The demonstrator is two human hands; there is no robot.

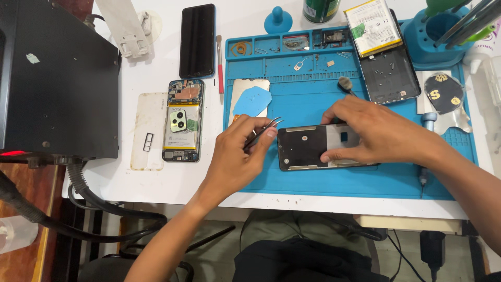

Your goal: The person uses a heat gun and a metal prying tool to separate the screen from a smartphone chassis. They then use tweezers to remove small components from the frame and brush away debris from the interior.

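Observation:
My left hand (237, 154) pinches a pair of thin metal tweezers (265, 129), tips pointing up and right, just left of an opened phone frame (305, 148). That dark frame lies flat on the blue repair mat (313, 180). My right hand (368, 130) rests over the frame's right half, fingers pressing its top and bottom edges, hiding that part of it.
An opened phone with a battery (182, 121) and a black phone (197, 40) lie on the white table at the left. A black machine (55, 78) fills the far left. A back cover (390, 77), a loose battery (371, 21), a brush (344, 84) and a tool holder (443, 31) sit at the back right.

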